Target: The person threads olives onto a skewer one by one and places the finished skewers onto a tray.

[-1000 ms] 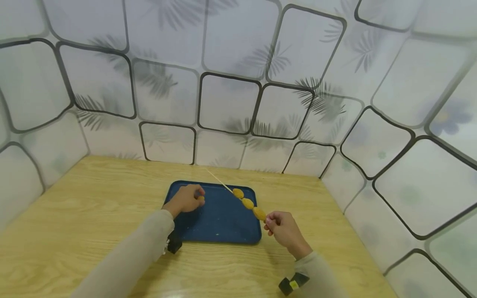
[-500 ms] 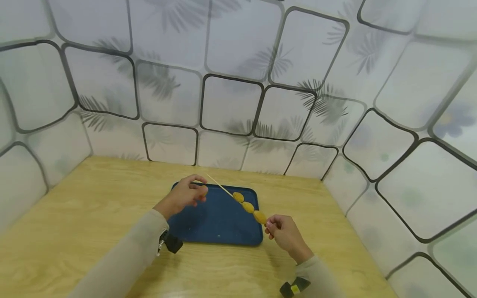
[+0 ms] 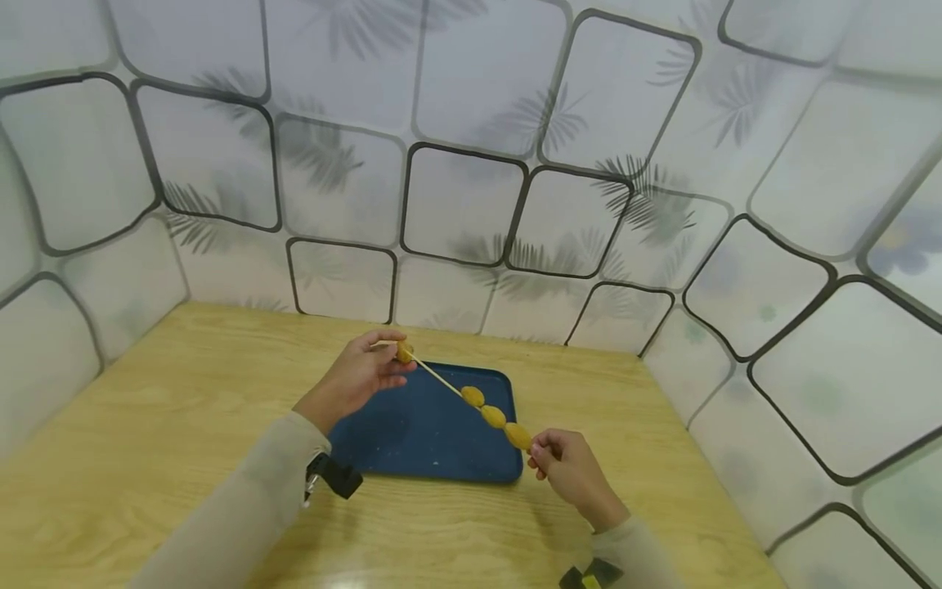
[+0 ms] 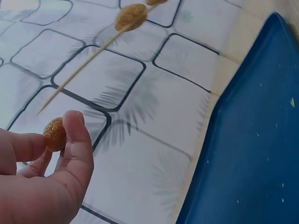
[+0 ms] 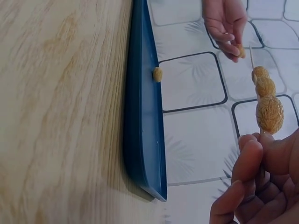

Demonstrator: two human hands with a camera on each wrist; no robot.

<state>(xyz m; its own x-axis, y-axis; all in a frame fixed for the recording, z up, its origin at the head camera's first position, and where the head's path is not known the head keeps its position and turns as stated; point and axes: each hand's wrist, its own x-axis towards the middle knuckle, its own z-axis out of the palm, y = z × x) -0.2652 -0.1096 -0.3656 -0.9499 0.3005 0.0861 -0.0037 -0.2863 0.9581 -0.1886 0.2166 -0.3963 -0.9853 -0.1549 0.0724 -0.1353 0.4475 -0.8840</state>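
Skewer stick [image 3: 436, 374] slants across the middle of the head view, with three yellow balls [image 3: 493, 416] in a row toward its lower right part. The right hand [image 3: 570, 466], right of the middle, pinches the stick between thumb and finger, next to the nearest ball. Up and to the left, the left hand [image 3: 356, 376] pinches a loose ball [image 3: 404, 352] with its fingertips. In the left wrist view, the pointy tip and the loose ball are near each other but not touching. Below them the blue tray [image 3: 434, 450] sits on the table [image 3: 221, 393], and one more ball [image 5: 158, 74] is in it (look at the upper middle of the right wrist view). I think the loose ball could pop out if the fingers squeeze too hard, because it is small and round. The tip might slide off its side and poke a finger, because the stick is held so far from the tip and could wobble
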